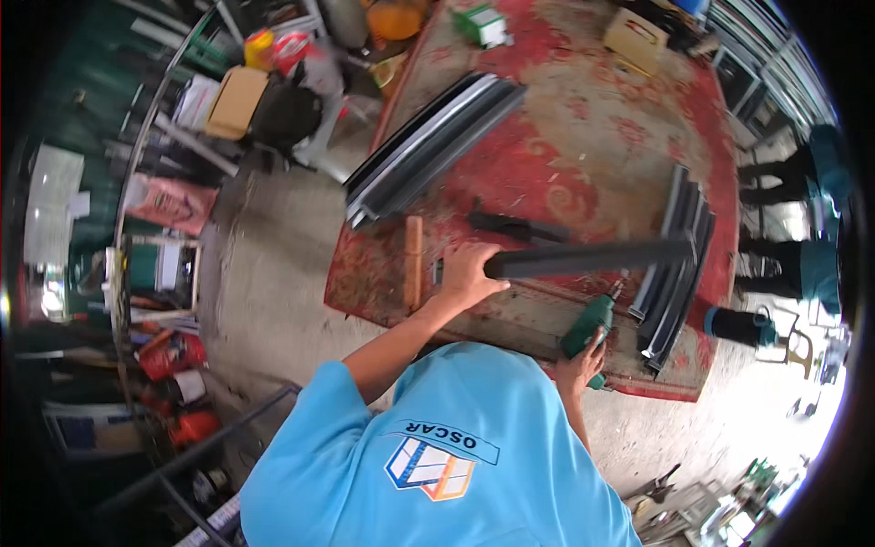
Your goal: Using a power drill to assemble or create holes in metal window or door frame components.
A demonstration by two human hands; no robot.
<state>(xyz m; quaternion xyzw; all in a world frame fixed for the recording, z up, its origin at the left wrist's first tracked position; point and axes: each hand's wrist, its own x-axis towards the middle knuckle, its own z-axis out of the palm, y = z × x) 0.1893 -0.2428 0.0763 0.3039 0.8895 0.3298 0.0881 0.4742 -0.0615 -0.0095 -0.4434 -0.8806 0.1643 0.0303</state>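
My left hand [471, 274] grips one end of a long dark metal profile [592, 259], which stretches to the right above the table. In my right hand [579, 365] is a green power drill [589, 326], its bit pointing up and away beneath the profile. The far end of the profile reaches over a stack of dark profiles [673, 264] at the table's right side. Just beyond the held profile lies a black tool [518, 226], its kind unclear. Left of my left hand rests a wooden block [414, 263].
The table wears a worn red patterned cloth [583, 173]. Another bundle of profiles [433, 146] lies at its left edge. Farther back are a green box [480, 25] and a cardboard box [635, 42]. A dark bottle [736, 325] stands by the right edge. Cluttered shelves [164, 273] line the left.
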